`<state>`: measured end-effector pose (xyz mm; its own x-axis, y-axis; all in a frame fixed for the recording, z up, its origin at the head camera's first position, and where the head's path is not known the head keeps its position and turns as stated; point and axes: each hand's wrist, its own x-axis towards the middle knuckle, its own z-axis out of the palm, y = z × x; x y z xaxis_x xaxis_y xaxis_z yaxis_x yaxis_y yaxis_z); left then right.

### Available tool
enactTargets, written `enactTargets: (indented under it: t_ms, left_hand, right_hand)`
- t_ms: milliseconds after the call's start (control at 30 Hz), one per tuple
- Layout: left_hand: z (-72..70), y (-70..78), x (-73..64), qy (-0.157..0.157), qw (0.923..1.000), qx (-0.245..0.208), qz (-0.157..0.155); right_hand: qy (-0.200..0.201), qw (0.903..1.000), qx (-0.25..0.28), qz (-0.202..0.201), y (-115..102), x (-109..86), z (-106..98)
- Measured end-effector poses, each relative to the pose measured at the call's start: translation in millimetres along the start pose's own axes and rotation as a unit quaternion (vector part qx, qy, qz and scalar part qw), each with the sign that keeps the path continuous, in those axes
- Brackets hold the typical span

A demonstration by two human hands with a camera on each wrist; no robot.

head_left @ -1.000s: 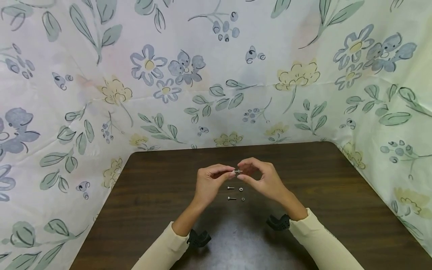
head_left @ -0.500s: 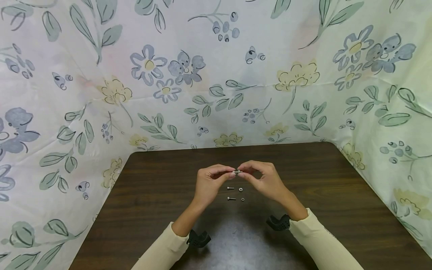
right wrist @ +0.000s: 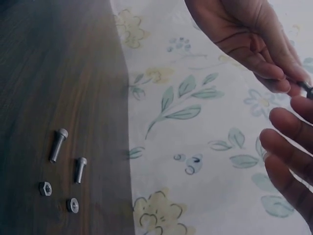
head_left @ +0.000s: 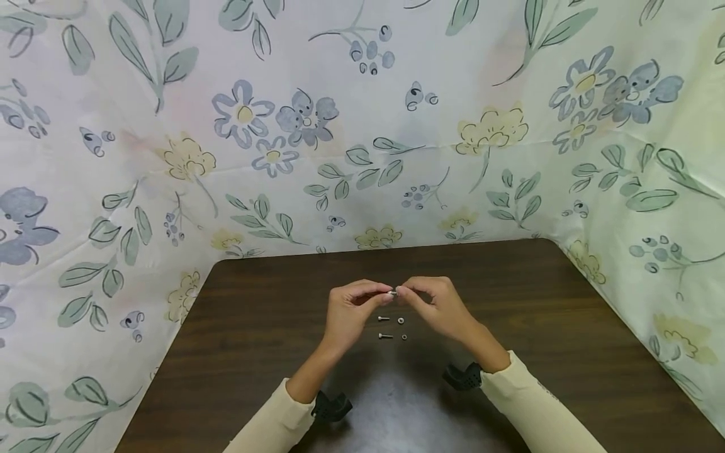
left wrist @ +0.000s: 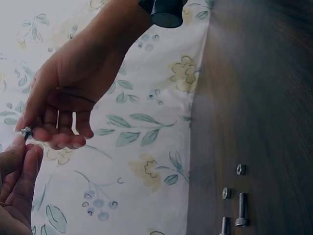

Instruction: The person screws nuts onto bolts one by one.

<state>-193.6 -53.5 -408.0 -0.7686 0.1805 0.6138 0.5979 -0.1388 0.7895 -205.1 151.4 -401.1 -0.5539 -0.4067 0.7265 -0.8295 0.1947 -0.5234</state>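
Observation:
Over the table, my left hand (head_left: pixel 351 314) pinches a small metal bolt (left wrist: pixel 26 139) between thumb and fingers. My right hand (head_left: pixel 438 308) meets it from the other side, thumb and forefinger pinching a nut (left wrist: pixel 27 130) at the bolt's end. Fingertips cover most of both pieces in the head view. The right hand's other fingers (right wrist: pixel 286 132) are loosely bent and spread. Below the hands lie a shorter bolt (head_left: pixel 383 319) and a longer bolt (head_left: pixel 386 336). To the right of each bolt sits a nut, one farther back (head_left: pixel 401 321) and one nearer (head_left: pixel 404 337).
The dark wood table (head_left: pixel 272 352) has rounded far corners. Floral cloth (head_left: pixel 340 207) hangs behind it and along both sides. Each wrist carries a black camera mount (head_left: pixel 332 407), below a cream sleeve (head_left: pixel 277 415).
The right hand's thumb and forefinger were apart beside the nut a second ago and have closed onto it. The head view has shifted slightly. The bolts and nuts on the table lie as before.

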Motion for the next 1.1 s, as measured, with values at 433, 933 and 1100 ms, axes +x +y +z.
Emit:
enactTargets:
  t_ms: [433,933,1100]
  left_hand:
    - [-1.2,2.7,1.0,0.011,0.9999,0.007,-0.001]
    - [-1.9,0.6,1.8,0.0,1.0,0.003,-0.001]
    - [-1.0,-0.1,1.3,-0.002,0.9999,0.009,0.006]
  right_hand:
    - [0.024,0.9982,-0.012,-0.053,0.8,2.1,-8.4]
    - [0.008,0.9992,-0.012,-0.037,0.6,2.9,-8.8]
    - [0.003,0.9997,-0.015,-0.02,0.2,1.4,-7.9]
